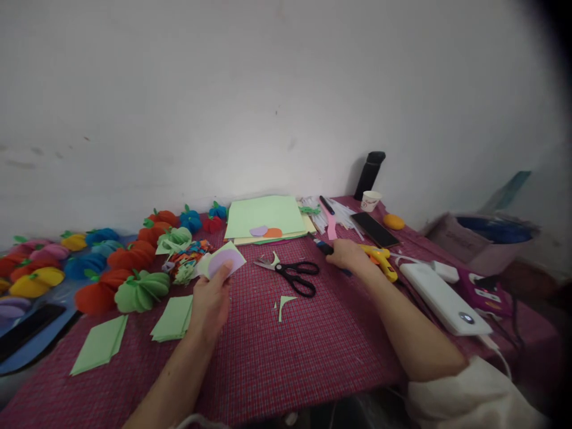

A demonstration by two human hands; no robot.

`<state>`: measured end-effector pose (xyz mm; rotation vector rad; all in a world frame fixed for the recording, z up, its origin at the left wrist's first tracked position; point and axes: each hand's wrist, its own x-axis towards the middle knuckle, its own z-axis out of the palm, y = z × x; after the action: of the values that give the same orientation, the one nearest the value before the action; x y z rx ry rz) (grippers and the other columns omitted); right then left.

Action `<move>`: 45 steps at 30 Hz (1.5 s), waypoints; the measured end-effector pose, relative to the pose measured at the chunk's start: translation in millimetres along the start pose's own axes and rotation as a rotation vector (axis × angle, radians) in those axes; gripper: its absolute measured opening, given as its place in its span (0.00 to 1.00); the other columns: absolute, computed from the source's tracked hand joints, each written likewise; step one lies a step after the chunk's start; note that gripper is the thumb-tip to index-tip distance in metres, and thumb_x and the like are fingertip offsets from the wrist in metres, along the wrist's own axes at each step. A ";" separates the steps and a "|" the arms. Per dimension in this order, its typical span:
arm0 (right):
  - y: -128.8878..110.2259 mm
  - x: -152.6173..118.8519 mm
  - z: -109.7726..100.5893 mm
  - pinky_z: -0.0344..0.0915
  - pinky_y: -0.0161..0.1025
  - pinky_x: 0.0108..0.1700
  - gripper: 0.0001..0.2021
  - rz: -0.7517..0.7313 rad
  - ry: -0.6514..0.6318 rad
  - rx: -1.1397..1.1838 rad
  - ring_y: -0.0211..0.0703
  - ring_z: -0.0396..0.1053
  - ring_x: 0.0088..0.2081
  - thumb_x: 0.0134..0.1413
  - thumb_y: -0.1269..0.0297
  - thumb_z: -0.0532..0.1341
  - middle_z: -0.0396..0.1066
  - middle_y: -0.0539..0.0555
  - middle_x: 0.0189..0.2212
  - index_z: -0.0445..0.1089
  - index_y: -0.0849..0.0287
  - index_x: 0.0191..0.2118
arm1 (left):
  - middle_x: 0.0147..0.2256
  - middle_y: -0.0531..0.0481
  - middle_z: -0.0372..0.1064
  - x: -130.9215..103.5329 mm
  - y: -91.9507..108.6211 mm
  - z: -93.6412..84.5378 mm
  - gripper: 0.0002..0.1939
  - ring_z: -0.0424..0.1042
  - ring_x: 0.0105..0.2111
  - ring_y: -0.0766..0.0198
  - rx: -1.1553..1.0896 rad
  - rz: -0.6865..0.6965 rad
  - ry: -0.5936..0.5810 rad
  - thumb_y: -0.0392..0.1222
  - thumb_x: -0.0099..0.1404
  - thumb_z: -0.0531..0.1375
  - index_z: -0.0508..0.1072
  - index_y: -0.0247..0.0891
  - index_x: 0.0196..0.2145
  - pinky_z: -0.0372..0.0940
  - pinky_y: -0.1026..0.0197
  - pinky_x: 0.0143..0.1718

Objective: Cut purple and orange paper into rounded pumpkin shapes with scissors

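Note:
My left hand (214,301) pinches a pale green paper square with a purple paper circle (218,260) lying on it, the thumb on top. On the right, my right hand (347,256) is closed over a dark blue and black object (324,246) on the table, whose kind is partly hidden by the fingers. Between the hands lie black-handled scissors (286,269), blades partly apart and pointing left. Below them is a curved green paper scrap (283,306). Stacks of green paper squares (172,319) rest beside my left forearm.
Paper pumpkins (142,291) in several colours crowd the left side. Green sheets (263,217) lie against the wall. At right are a yellow glue gun (382,260), a phone (375,229), a paper cup (370,201), a black bottle (369,177) and a white power bank (444,298).

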<state>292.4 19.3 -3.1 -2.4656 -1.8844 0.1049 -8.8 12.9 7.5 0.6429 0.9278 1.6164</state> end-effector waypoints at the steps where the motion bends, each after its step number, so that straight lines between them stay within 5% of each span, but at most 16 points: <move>1: 4.3 0.5 -2.0 0.62 0.40 0.34 0.15 0.016 -0.002 -0.002 0.52 0.69 0.36 0.43 0.61 0.57 0.71 0.64 0.33 0.70 0.65 0.36 | 0.25 0.55 0.69 0.1 -0.4 -0.5 0.14 0.66 0.26 0.71 0.000 0.001 -0.007 0.34 0.39 0.66 0.70 0.35 0.27 0.57 0.68 0.26; 6: 21.6 2.0 -6.7 0.62 0.42 0.33 0.12 0.068 -0.022 -0.020 0.53 0.69 0.35 0.41 0.65 0.59 0.71 0.66 0.31 0.71 0.66 0.34 | 0.28 0.55 0.70 0.6 -2.1 -2.5 0.15 0.67 0.27 0.71 -0.013 0.005 -0.036 0.35 0.40 0.66 0.71 0.36 0.30 0.57 0.68 0.28; 10: 6.2 -5.6 -10.2 0.60 0.46 0.39 0.15 0.014 0.065 -0.024 0.56 0.66 0.42 0.47 0.65 0.55 0.67 0.69 0.39 0.67 0.68 0.41 | 0.28 0.53 0.71 0.4 -2.7 -1.7 0.16 0.68 0.29 0.70 -0.032 0.001 -0.034 0.34 0.40 0.66 0.71 0.35 0.31 0.59 0.67 0.30; 15: -40.4 -27.1 -5.9 0.57 0.34 0.43 0.14 -0.334 0.067 0.062 0.42 0.65 0.42 0.48 0.61 0.55 0.68 0.55 0.40 0.65 0.56 0.43 | 0.28 0.53 0.71 -1.4 -2.9 0.1 0.14 0.68 0.28 0.70 -0.031 -0.019 -0.025 0.34 0.41 0.66 0.72 0.34 0.30 0.59 0.67 0.31; 19: -58.5 -38.3 5.8 0.57 0.35 0.39 0.17 -0.617 -0.010 0.160 0.45 0.64 0.39 0.44 0.64 0.57 0.68 0.57 0.37 0.65 0.59 0.43 | 0.28 0.52 0.72 -3.2 -2.2 1.7 0.14 0.69 0.29 0.69 -0.041 -0.022 -0.023 0.33 0.41 0.66 0.72 0.35 0.29 0.60 0.67 0.32; 29: -46.8 -47.5 -0.8 0.58 0.37 0.36 0.31 -0.610 -0.137 0.157 0.49 0.66 0.39 0.42 0.62 0.58 0.68 0.59 0.40 0.53 0.56 0.56 | 0.25 0.54 0.71 -3.5 -2.3 2.5 0.14 0.68 0.27 0.71 -0.053 -0.047 -0.002 0.33 0.39 0.67 0.72 0.34 0.28 0.59 0.68 0.30; 34: -41.8 -42.2 -4.5 0.58 0.39 0.37 0.31 -0.490 -0.171 0.193 0.52 0.67 0.41 0.40 0.62 0.60 0.69 0.59 0.41 0.56 0.56 0.55 | 0.25 0.54 0.70 -3.9 -0.4 2.6 0.14 0.67 0.26 0.72 -0.064 -0.048 -0.010 0.34 0.40 0.67 0.71 0.34 0.28 0.58 0.68 0.29; 39: -41.6 -39.1 -13.1 0.59 0.38 0.37 0.17 -0.555 -0.288 0.483 0.47 0.67 0.38 0.46 0.61 0.57 0.70 0.54 0.37 0.66 0.56 0.44 | 0.25 0.54 0.70 -5.0 1.8 2.9 0.14 0.67 0.26 0.72 -0.071 -0.041 -0.012 0.34 0.39 0.67 0.71 0.34 0.27 0.58 0.68 0.28; 45: -50.9 -47.9 -18.7 0.60 0.35 0.32 0.21 -0.661 -0.542 1.090 0.38 0.65 0.31 0.46 0.63 0.59 0.68 0.52 0.31 0.58 0.60 0.48 | 0.26 0.54 0.70 -5.3 1.5 2.3 0.15 0.67 0.27 0.71 -0.077 -0.029 -0.026 0.33 0.39 0.67 0.70 0.34 0.27 0.57 0.68 0.28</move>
<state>232.4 -13.4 20.6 -1.0999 -1.8751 1.4103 -6.5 8.2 10.3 0.5933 0.8484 1.6061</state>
